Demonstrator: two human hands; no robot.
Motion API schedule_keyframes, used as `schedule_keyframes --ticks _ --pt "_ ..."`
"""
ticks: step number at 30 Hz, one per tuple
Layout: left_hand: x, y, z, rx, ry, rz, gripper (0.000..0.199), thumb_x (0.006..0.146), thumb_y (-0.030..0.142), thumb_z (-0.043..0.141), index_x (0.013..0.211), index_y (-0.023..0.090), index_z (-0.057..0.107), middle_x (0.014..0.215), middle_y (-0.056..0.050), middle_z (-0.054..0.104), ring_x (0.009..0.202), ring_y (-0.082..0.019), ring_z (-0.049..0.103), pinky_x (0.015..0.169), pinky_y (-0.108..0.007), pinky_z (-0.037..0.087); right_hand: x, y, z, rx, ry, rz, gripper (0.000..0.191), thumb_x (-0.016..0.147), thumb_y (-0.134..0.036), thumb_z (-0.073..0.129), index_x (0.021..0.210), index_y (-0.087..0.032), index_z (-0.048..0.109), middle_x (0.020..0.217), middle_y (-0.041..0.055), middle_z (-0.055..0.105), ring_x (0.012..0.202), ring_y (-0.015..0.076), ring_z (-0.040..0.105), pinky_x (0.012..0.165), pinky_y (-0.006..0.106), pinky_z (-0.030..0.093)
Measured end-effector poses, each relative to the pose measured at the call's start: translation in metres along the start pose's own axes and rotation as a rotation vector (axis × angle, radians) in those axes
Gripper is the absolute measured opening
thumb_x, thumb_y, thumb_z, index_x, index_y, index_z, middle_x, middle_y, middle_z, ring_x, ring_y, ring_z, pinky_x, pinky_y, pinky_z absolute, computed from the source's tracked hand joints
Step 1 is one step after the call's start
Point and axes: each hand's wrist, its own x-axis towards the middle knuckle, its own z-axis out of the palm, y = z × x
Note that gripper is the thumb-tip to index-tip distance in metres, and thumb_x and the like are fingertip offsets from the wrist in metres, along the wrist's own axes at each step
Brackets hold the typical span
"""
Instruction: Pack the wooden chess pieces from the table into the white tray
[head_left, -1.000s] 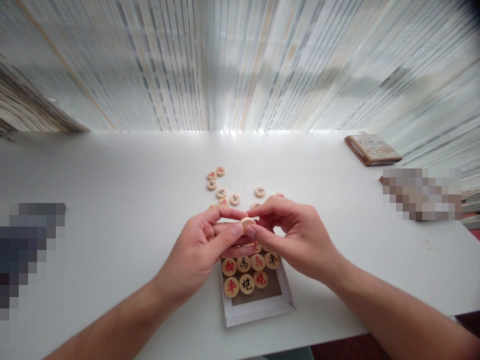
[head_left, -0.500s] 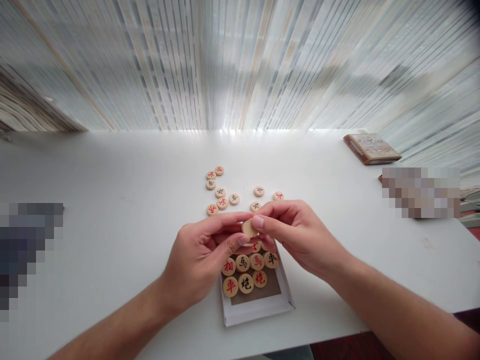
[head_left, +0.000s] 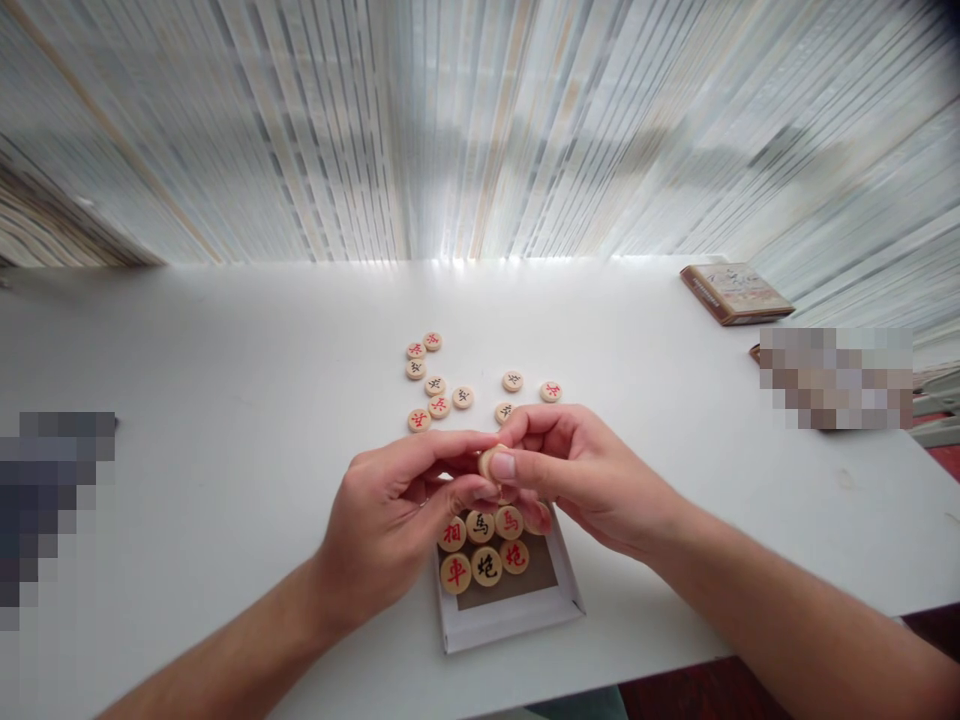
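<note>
A pale wooden Chinese chess piece (head_left: pixel 486 464) is held between my two hands over a shallow white box tray (head_left: pixel 517 624). My right hand (head_left: pixel 589 470) pinches it, thumb across its face. Curled around the piece from the left, my left hand (head_left: pixel 390 515) has its thumb and forefinger at the edge. The marking on this piece is hidden. Below the hands, rows of pieces with red and black characters lie face up in the tray, among them a black cannon piece (head_left: pixel 486 567) and a red chariot piece (head_left: pixel 455 574). My hands cover the tray's far part.
Several loose chess pieces lie on the white table beyond my hands, such as a red one (head_left: pixel 550 391) and a black one (head_left: pixel 463 397). A flat brown box (head_left: pixel 737 292) sits at the back right. Blurred-out items occupy the left and right sides. Striped curtains (head_left: pixel 450 130) hang behind the table.
My right thumb has slid further over the held piece, which has turned and now shows less of its plain face. The right hand has shifted slightly left. The view has moved a little.
</note>
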Motion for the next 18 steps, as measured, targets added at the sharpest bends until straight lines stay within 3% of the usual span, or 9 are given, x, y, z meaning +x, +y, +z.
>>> schedule_keyframes --ticks 7,13,18 --pt "-0.0018 0.0014 -0.0021 0.064 0.031 -0.025 0.025 0.094 0.011 0.083 0.115 0.025 0.086 0.097 -0.002 0.088 0.075 -0.013 0.083 0.073 -0.017 0.069 0.0012 -0.0002 0.0013 0.023 -0.005 0.003 0.029 0.073 -0.018 0.101 0.086 -0.016 0.075 0.069 -0.0019 0.074 0.051 0.0066 0.062 0.05 0.014 0.051" --pt "-0.0016 0.003 -0.0021 0.223 0.03 0.05 0.02 0.094 0.016 0.083 0.112 0.023 0.086 0.094 -0.004 0.088 0.075 -0.016 0.082 0.07 -0.021 0.069 0.0009 -0.0005 0.0038 -0.004 0.039 0.055 0.042 0.061 -0.019 0.107 0.08 -0.016 0.07 0.063 -0.0039 0.07 0.049 0.0064 0.058 0.046 0.014 0.048" --pt "-0.0011 0.0039 -0.0015 0.2 0.0 0.047 0.022 0.096 0.014 0.081 0.115 0.024 0.086 0.098 -0.003 0.088 0.079 -0.016 0.083 0.072 -0.021 0.068 0.0001 0.0009 0.0035 -0.016 0.034 0.008 0.033 0.073 -0.027 0.102 0.079 -0.016 0.072 0.065 -0.0021 0.073 0.048 0.0075 0.062 0.047 0.015 0.051"
